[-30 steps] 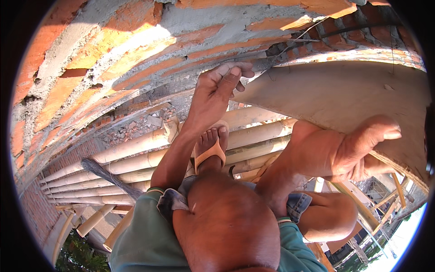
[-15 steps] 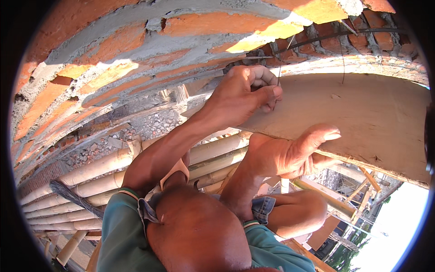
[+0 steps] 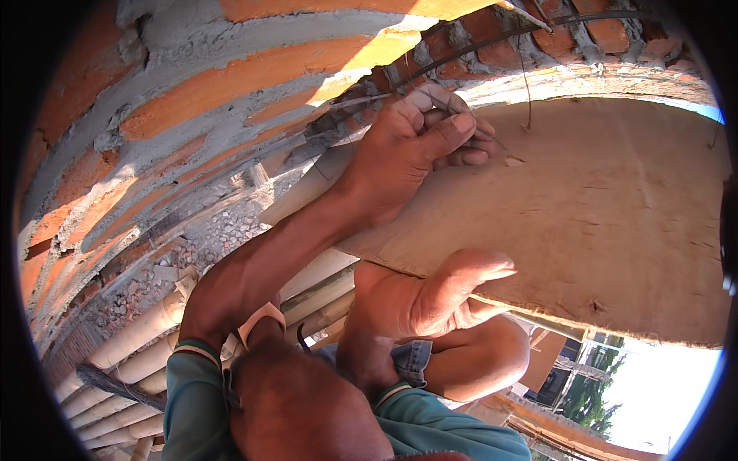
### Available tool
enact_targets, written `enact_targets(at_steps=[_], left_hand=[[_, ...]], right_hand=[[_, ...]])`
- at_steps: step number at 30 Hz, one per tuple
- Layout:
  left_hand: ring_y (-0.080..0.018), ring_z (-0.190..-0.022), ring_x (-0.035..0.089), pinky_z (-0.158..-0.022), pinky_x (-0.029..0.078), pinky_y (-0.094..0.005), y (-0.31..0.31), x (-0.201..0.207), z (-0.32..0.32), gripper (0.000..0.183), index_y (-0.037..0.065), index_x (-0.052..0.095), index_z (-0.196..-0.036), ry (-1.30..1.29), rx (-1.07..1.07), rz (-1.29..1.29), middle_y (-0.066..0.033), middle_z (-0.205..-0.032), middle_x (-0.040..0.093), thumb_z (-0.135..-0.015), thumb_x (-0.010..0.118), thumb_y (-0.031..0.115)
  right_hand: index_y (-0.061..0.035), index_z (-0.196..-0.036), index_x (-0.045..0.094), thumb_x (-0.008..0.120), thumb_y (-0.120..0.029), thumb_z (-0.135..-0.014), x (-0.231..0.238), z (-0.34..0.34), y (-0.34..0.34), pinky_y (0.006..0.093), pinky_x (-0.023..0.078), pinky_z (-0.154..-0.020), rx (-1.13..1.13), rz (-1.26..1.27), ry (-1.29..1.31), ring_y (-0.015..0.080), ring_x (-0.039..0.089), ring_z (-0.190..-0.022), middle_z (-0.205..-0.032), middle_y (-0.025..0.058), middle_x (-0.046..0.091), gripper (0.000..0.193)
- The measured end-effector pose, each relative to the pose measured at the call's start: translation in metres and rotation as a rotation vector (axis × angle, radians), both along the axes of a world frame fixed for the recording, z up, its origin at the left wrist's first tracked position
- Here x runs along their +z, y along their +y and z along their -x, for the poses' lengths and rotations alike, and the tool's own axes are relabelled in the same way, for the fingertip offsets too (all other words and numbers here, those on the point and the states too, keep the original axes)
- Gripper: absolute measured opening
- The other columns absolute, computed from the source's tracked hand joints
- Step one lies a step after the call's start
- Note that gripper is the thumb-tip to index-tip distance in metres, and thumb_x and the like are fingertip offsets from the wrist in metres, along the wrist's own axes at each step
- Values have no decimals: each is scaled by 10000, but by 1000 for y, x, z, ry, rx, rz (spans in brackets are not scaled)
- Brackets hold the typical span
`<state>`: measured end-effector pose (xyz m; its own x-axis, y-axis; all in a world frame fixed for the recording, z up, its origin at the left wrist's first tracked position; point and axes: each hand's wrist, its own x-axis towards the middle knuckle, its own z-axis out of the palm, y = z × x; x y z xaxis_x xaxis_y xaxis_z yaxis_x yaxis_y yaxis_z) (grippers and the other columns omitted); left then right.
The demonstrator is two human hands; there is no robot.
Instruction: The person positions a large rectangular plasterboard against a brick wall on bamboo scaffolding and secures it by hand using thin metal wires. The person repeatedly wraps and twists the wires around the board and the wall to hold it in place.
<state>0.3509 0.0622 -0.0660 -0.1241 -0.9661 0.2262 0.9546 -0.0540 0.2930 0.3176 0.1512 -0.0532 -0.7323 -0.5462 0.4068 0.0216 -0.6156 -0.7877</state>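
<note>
My left hand is raised against the upper part of a wide, thin wooden board. Its thumb and forefinger pinch a thin dark wire, whose end sticks out to the right over the board's face. The other fingers curl in beneath. Lower down, my right hand grips the board's near edge, thumb stretched across the face and fingers partly hidden behind the edge. A second thin wire hangs down to the board, right of my left hand.
Rough brickwork with grey mortar curves over the upper left. A dark bar runs below the bricks at the top. Bamboo poles lie at lower left, with a dark fibrous bundle across them. Rubble lies farther below.
The view has shifted right. My left hand has moved along the board toward a chipped mark, and the wire end now points out rightward from its fingers. My right hand keeps its hold.
</note>
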Motion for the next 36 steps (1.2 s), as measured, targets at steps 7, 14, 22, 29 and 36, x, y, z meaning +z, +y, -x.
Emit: enact_targets(at_steps=[7, 14, 22, 29, 36], left_hand=[[-218, -987, 717, -870, 597, -317, 2, 11, -1, 172, 27, 525, -1152, -172, 45, -11, -153, -1059, 697, -1046, 612, 131], [-202, -969, 705, -853, 580, -322, -2, 17, -2, 149, 32, 517, -1139, -346, 80, 44, -152, -1057, 701, -1060, 586, 138], [-201, -957, 699, -847, 576, -325, 0, 16, 2, 158, 32, 512, -1151, -312, 115, 27, -153, -1057, 696, -1061, 585, 139], [-182, -941, 688, -836, 567, -320, -2, 19, -1, 166, 20, 526, -1129, -375, 113, 86, -144, -1033, 696, -1062, 587, 159], [-134, -837, 636, -780, 536, -298, -5, 22, -4, 158, 5, 543, -1085, -544, 169, 99, -118, -968, 701, -1061, 584, 156]], right_hand=[[-95, -1461, 458, 706, -133, -960, -1, 0, 1, 474, 525, -984, -9, -7, 16, 297, 578, -1167, -1380, 183, 538, 561], [-95, -1468, 450, 689, -155, -974, -1, -3, 4, 488, 506, -1023, -9, -6, 33, 308, 559, -1213, -1419, 187, 512, 552], [-95, -1475, 441, 669, -180, -990, -2, -2, 7, 505, 484, -1067, -17, 0, 52, 321, 536, -1266, -1464, 191, 483, 543], [-96, -1482, 433, 652, -203, -1004, -3, 2, 10, 519, 465, -1106, -36, -9, 78, 332, 517, -1312, -1503, 195, 458, 536], [-98, -1496, 424, 638, -206, -1009, 1, 1, 9, 533, 453, -1126, -74, -37, 90, 338, 497, -1348, -1524, 197, 443, 542]])
